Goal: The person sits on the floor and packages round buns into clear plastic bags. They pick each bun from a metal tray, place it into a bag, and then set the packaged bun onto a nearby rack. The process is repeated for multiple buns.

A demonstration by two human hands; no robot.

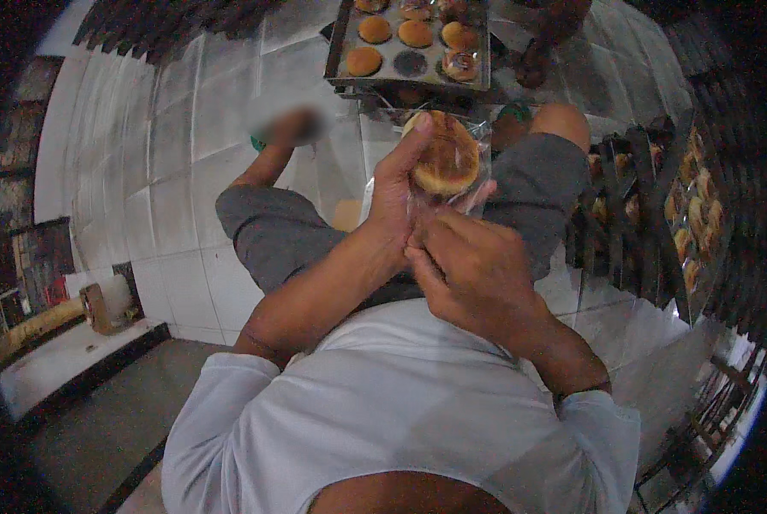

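A round golden-brown bun in a clear plastic bag is held up in front of me, between my knees. My left hand is closed around it, thumb over the bun's upper left edge, with fingertips showing at its lower right. Just below the bun, my right hand pinches the gathered plastic against the left palm. Its fingertips are partly hidden. Ahead of my hands stands a metal baking tray with several round buns, some of them in clear wrap, and one dark bare hollow in the nearest row.
Racks with packed buns stand to my right. At the left a roll-like object sits on a white ledge. Pale tiles cover the floor. Another person's dark leg or foot seems to be beside the tray.
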